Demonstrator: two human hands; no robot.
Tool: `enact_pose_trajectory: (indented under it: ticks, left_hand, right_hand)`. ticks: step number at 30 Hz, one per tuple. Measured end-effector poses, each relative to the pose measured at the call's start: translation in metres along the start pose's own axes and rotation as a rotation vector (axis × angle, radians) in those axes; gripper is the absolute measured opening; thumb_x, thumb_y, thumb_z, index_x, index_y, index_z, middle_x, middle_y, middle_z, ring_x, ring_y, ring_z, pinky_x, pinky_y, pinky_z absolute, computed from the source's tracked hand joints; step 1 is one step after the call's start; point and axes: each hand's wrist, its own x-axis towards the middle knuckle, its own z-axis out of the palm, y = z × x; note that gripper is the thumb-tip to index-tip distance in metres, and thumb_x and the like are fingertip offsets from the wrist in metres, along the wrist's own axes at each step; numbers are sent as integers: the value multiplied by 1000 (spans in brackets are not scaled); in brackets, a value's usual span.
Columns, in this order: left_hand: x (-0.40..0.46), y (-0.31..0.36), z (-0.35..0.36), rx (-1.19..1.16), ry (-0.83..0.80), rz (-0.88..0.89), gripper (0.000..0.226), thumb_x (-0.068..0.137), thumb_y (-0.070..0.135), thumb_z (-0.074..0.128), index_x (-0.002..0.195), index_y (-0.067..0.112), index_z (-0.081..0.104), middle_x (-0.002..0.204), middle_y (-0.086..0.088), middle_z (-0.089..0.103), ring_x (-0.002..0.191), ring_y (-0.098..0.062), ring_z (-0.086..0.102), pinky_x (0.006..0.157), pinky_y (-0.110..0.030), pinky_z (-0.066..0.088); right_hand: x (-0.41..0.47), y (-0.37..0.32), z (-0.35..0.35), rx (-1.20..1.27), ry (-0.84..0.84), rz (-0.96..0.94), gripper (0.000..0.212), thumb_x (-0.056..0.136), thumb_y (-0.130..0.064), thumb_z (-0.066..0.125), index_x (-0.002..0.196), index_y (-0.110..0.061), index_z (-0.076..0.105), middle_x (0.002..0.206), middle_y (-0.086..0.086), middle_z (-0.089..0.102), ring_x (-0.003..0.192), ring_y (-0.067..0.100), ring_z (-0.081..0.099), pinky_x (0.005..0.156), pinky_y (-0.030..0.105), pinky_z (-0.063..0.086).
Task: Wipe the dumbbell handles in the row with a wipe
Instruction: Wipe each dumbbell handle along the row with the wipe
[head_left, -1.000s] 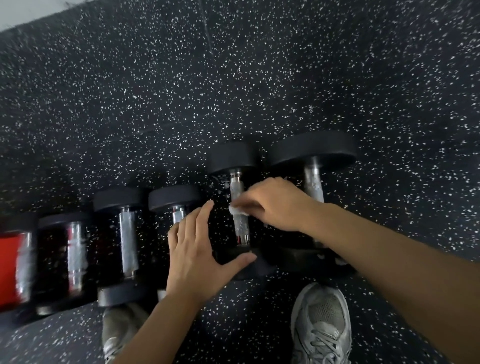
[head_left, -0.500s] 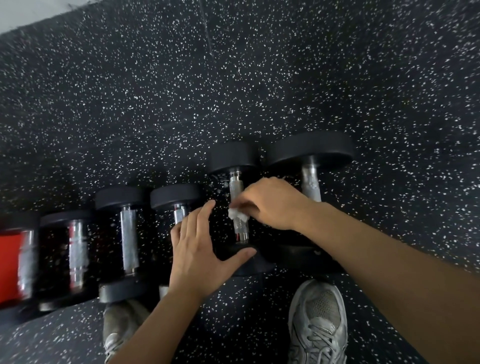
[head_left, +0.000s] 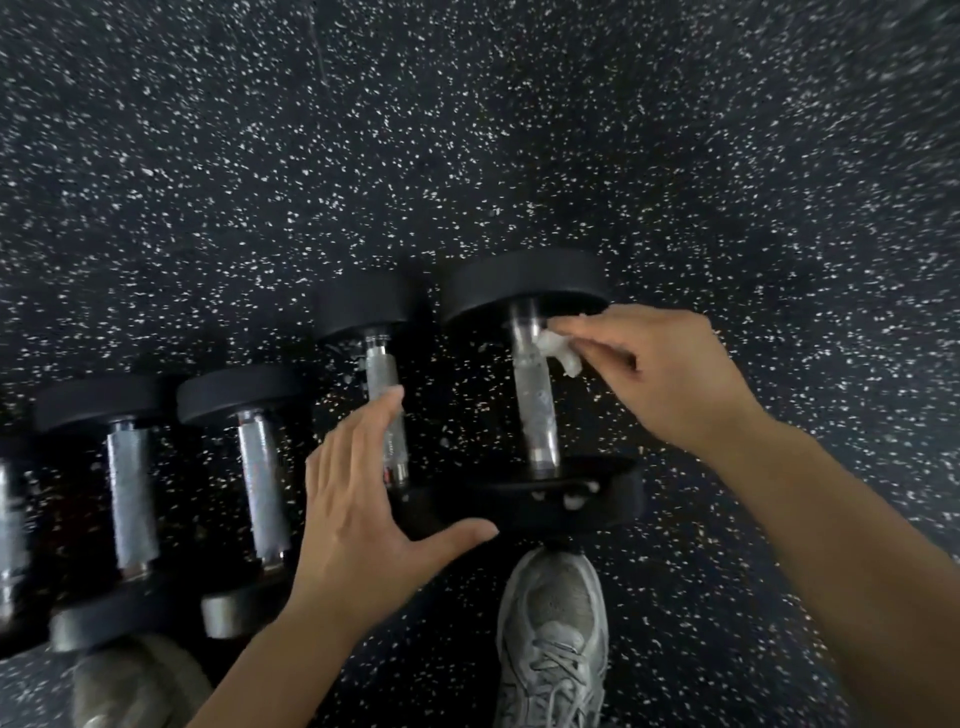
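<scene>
Several black dumbbells with steel handles lie side by side on the floor. My right hand (head_left: 660, 374) pinches a small white wipe (head_left: 558, 351) against the top of the handle of the largest, rightmost dumbbell (head_left: 535, 410). My left hand (head_left: 358, 499) hovers flat with fingers spread, in front of the lower part of the neighbouring dumbbell's handle (head_left: 383, 384). Further left lie two smaller dumbbells, one handle (head_left: 262, 483) beside another (head_left: 132, 499).
The floor (head_left: 467, 156) is black rubber with white speckles. My two grey sneakers stand just in front of the row, the right shoe (head_left: 550, 639) below the big dumbbell and the left shoe (head_left: 135, 680) at the bottom left.
My right hand carried the wipe from the second dumbbell's handle rightward to the top of the largest dumbbell's handle. The view shifted right; my left hand stays open near the same spot.
</scene>
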Motion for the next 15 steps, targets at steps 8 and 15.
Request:
enact_pose_trajectory:
  ticks: [8,15]
  left_hand:
    - [8,10,10,2,-58,-6,118,65,97,54,159,37,16,153,9,40,144,-15,36,124,-43,21]
    - [12,17,18,17,-69,19,122,65,100,50,160,31,19,152,7,42,144,-15,37,124,-46,21]
  right_hand:
    - [4,-1,29,-137,-218,-53,30,100,-36,54,127,-41,67,104,-10,70,86,18,70,73,41,57]
    - [-1,2,0,23,-375,-7,30,96,-45,61,125,-49,67,97,-18,78,67,-1,65,68,16,52]
